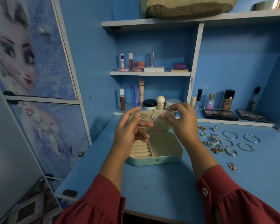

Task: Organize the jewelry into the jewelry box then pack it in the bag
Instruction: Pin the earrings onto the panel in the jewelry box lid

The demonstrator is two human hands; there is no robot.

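Right hand (183,120) pinches an earring into the open jewelry box (157,149) lid; left hand (129,131), fingers relaxed, hovers ready to steady.

Bedroom vanity corner, home: blue desk (152,183) sitting under built-in shelves (149,73) holding lipsticks, creams and foundation bottles; eyeshadow palettes (220,114) lying nearby; cartoon-princess wardrobe door (27,50) standing alongside.
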